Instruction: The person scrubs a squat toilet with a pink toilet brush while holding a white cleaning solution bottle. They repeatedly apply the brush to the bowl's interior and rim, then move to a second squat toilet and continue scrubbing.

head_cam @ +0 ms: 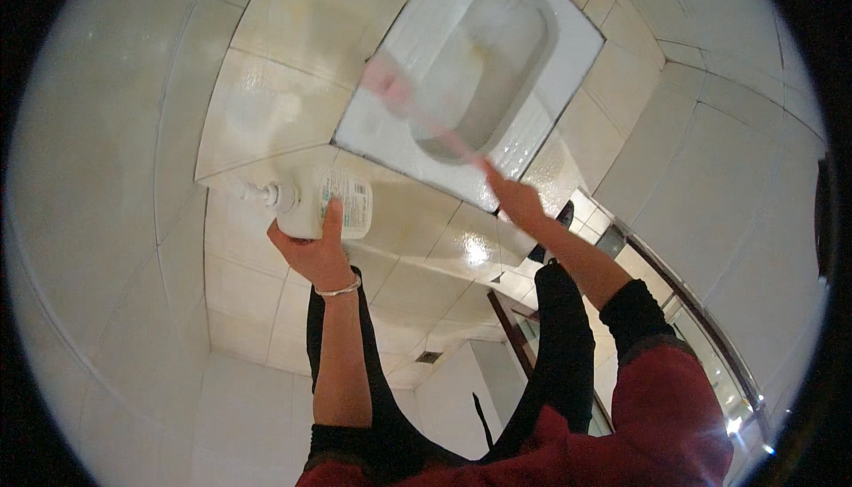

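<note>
My left hand (pixel 319 251), with a bracelet at the wrist, grips a white plastic pump bottle (pixel 309 204) tilted on its side, its pump head pointing left. The bottle bears a printed label. In my right hand (pixel 519 201) is the handle of a pink long-handled brush (pixel 446 134). The brush is blurred, and its head lies over the left rim of a white ceramic squat toilet (pixel 399 34). Inside the basin is a yellowish patch. Whether the brush head touches the rim cannot be told.
Wet beige floor tiles (pixel 413 214) surround the squat toilet, with tiled walls (pixel 725 154) on both sides. A floor drain (pixel 428 356) lies behind my legs. At the right runs the metal frame of a glass door (pixel 705 327). My dark shoe (pixel 566 213) is beside the toilet's near corner.
</note>
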{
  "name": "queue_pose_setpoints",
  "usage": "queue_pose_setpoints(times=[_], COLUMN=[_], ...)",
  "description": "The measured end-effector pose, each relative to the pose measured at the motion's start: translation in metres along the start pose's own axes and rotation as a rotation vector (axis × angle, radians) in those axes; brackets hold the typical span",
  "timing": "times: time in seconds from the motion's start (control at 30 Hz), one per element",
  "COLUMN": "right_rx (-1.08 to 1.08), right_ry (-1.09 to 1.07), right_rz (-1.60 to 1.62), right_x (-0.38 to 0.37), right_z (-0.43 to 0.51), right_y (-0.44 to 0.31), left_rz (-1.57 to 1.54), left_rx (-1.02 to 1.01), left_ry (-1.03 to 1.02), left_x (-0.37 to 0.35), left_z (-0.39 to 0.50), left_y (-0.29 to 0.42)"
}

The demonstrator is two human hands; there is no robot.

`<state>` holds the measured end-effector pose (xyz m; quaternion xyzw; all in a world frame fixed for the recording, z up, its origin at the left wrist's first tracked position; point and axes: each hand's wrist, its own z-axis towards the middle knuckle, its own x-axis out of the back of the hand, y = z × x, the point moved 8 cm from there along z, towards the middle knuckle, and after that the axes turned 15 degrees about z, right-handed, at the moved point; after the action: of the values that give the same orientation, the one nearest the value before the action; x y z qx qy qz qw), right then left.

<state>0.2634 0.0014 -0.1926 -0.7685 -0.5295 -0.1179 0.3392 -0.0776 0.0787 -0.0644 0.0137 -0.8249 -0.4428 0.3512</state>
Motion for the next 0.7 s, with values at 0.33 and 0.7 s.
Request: queue_pose_setpoints(times=[0.33,0.7], right_rx=[-0.134,-0.429], right_ry=[0.348,0.603], right_rz=[0.134,0.511], right_x=[0.083,0.153], right_z=[0.068,0.049], right_y=[0.052,0.111], left_rz=[0.03,-0.005], left_rx=[-0.028,-0.024], left_ry=[-0.035,-0.09], left_x=[-0.005,-0.019], left_z=[-0.003,-0.009], left_y=[0.006,0.012])
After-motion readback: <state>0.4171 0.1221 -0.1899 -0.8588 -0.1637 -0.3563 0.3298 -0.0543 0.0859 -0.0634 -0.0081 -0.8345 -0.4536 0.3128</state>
